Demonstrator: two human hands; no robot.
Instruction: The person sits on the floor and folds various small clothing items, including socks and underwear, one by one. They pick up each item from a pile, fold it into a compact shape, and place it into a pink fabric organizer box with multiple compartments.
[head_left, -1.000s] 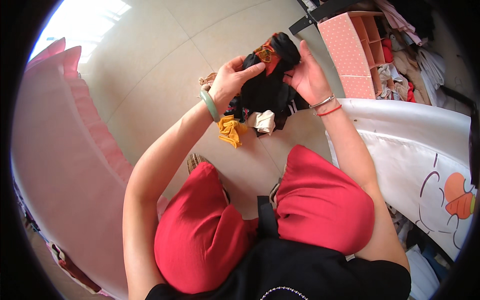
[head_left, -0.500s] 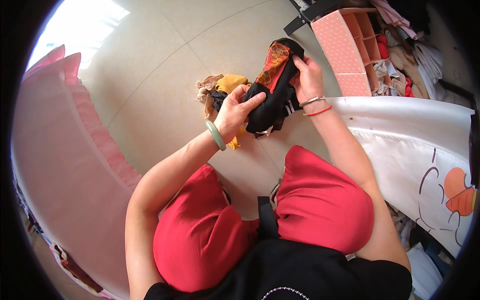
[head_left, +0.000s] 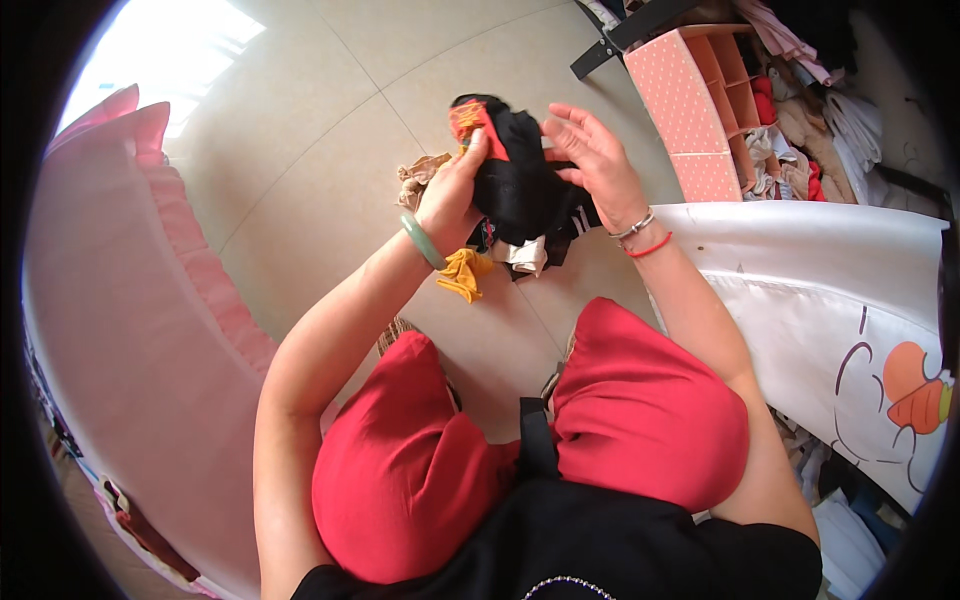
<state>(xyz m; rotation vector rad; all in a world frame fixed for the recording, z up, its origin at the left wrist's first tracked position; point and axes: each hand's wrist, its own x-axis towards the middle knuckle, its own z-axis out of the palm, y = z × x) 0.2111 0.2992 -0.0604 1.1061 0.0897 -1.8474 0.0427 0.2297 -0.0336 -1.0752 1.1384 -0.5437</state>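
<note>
Head view: one black cloth garment with a red-and-yellow patterned panel, bunched, held up above the tiled floor; its left side is clamped between thumb and fingers of the left hand. The right hand is held with fingers spread apart at the garment's right side; whether it is touched by the fingertips cannot be told. Beneath and around, on the floor: one mustard-yellow cloth, one white cloth, one beige cloth. At upper right: one pink polka-dot storage box, divided into compartments, partly filled with clothing.
</note>
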